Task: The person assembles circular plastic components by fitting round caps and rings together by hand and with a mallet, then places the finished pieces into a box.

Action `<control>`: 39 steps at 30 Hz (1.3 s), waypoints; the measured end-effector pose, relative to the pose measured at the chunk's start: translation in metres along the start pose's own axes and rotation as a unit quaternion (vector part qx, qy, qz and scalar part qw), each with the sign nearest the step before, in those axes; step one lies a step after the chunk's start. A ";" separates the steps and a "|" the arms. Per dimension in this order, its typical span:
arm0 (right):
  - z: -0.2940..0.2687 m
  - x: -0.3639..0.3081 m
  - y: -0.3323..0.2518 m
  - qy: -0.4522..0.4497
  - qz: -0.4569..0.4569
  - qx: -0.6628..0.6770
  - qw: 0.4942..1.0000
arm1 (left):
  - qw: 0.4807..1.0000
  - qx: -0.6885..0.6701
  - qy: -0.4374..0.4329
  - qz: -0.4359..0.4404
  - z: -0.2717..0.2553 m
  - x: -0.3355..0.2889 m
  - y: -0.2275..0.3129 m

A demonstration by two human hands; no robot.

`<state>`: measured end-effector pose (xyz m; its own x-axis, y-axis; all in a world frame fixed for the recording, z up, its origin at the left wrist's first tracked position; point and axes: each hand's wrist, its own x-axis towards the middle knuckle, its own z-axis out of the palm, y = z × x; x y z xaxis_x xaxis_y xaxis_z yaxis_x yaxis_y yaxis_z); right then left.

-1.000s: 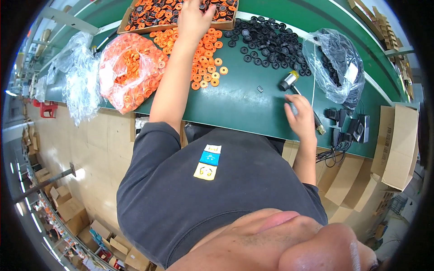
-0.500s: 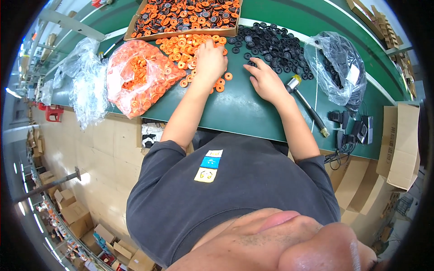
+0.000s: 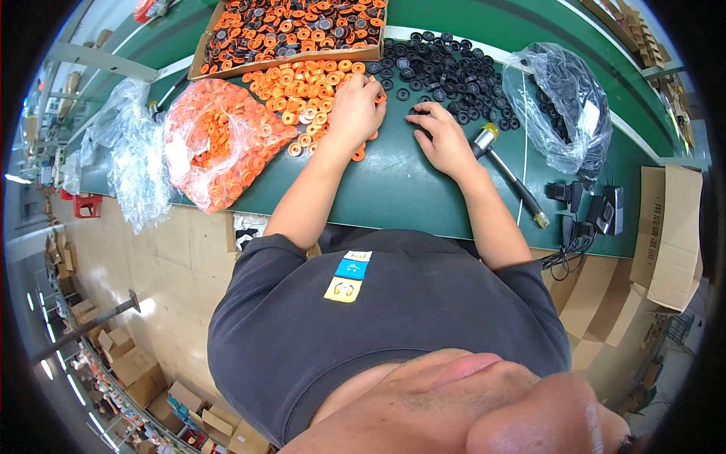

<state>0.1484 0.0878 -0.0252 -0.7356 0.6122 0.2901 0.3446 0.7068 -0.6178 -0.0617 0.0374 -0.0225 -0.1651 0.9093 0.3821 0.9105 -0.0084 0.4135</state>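
Note:
My left hand (image 3: 358, 112) rests at the right edge of a heap of orange ring-shaped pieces (image 3: 291, 85). Its fingers are curled down, with an orange ring (image 3: 380, 97) at the tips, partly hidden. My right hand (image 3: 445, 144) lies lower right of a spread of black round discs (image 3: 473, 79). Its bent fingertips touch the tabletop around a black disc, mostly covered by the fingers. Close to that wrist lies a hammer (image 3: 514, 180) with a yellow-ended head.
A shallow carton (image 3: 370, 54) of orange-and-black pieces stands at the back. Left are a clear bag of orange rings (image 3: 227, 163) and crumpled plastic (image 3: 140, 163). Right are a bag of black pieces (image 3: 563, 113), black adapters with cables (image 3: 601, 216) and a cardboard box (image 3: 669, 234).
The view has shifted slightly, so the carton and piles appear farther left. My left hand sits slightly lower by the orange heap. The right hand's fingers have drawn in a little.

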 end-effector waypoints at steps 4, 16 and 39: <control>0.001 0.000 -0.002 0.017 -0.006 0.029 0.999 | 1.000 -0.030 -0.002 -0.008 -0.003 0.000 0.002; 0.007 0.000 -0.006 0.018 0.014 0.028 0.999 | 0.998 -0.058 0.025 -0.013 -0.007 0.000 0.003; 0.011 0.001 0.002 0.100 0.138 0.215 0.962 | 0.936 -0.316 -0.112 -0.104 -0.005 -0.002 0.026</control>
<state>0.1419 0.0863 -0.0344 -0.5098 0.8412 0.1800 0.2066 0.3228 -0.9237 -0.0392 0.0329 -0.0086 -0.1658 0.9824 0.0854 0.4493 -0.0018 0.8934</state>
